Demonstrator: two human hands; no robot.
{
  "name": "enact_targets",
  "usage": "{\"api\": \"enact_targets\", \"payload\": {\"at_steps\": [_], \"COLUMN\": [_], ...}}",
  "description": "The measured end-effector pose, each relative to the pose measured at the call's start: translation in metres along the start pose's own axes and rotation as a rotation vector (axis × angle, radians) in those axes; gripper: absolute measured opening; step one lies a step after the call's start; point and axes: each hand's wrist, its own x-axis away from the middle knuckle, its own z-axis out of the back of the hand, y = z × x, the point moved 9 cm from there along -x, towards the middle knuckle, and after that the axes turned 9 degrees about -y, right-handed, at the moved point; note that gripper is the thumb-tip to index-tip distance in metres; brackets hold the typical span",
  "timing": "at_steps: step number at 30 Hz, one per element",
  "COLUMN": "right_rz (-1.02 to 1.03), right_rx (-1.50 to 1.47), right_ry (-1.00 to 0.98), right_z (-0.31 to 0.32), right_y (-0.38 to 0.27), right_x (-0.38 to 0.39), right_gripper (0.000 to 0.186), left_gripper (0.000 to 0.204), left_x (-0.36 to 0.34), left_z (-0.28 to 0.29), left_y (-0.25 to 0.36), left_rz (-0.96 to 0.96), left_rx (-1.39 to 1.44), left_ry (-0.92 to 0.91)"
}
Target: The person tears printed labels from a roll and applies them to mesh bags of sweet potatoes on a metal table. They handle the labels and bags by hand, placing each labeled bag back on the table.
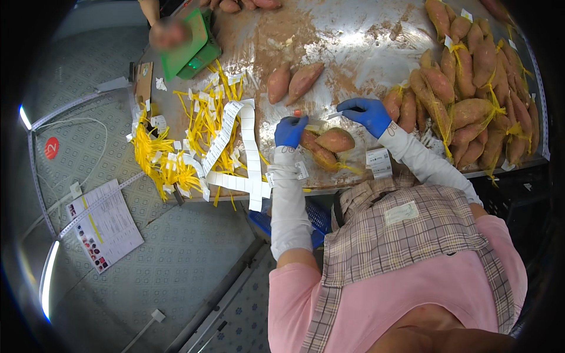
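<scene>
My left hand [289, 132], in a blue glove, is closed at the upper left end of a yellow net bag [344, 167] of sweet potatoes; a pale strip shows by its fingertips. Two sweet potatoes [335, 140] show in this bag, which lies on the metal table in front of me. My right hand [368, 115], also gloved in blue, pinches a small white label [334, 115] just above and to the right of the bag. A small orange-red piece [298, 112] lies between the hands. Two loose sweet potatoes [305, 81] rest farther back.
Filled net bags of sweet potatoes [471, 112] are heaped on the right. Yellow empty nets with white tags [170, 156] and a long strip of labels [249, 153] cover the left. Behind them stands a green scale [191, 47], beside another person's hand [168, 34]. A printed card [392, 163] lies near the front edge.
</scene>
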Motion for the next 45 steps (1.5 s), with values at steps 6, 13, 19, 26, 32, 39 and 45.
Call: {"api": "enact_targets", "payload": {"at_steps": [6, 13, 19, 26, 32, 39, 45], "right_rz": [-0.046, -0.071, -0.099, -0.11, -0.038, 0.293, 0.147], "right_rx": [-0.018, -0.031, -0.178, -0.087, 0.115, 0.259, 0.27], "right_ry": [-0.002, -0.015, -0.064, -0.093, -0.152, -0.187, -0.353], "right_z": [0.0, -0.008, -0.031, -0.052, -0.066, -0.093, -0.083], "right_y": [0.013, 0.019, 0.027, 0.047, 0.041, -0.026, 0.01], "right_x": [-0.006, -0.014, -0.035, -0.045, -0.044, -0.026, -0.044], "right_gripper": [0.02, 0.022, 0.022, 0.022, 0.023, 0.023, 0.022], "left_gripper": [0.03, 0.033, 0.031, 0.032, 0.028, 0.025, 0.027], "left_x": [-0.009, -0.011, 0.013, 0.029, 0.038, 0.058, 0.038], "left_z": [-0.016, -0.024, -0.021, -0.031, -0.034, -0.047, -0.076], "left_y": [-0.016, -0.038, -0.029, -0.057, -0.081, -0.047, -0.056], "left_rz": [-0.198, -0.094, -0.058, 0.029, -0.031, -0.172, -0.134], "left_rx": [0.174, 0.311, 0.441, 0.471, 0.43, 0.919, 1.271], "left_ry": [-0.31, -0.343, -0.318, -0.271, -0.113, 0.212, 0.056]}}
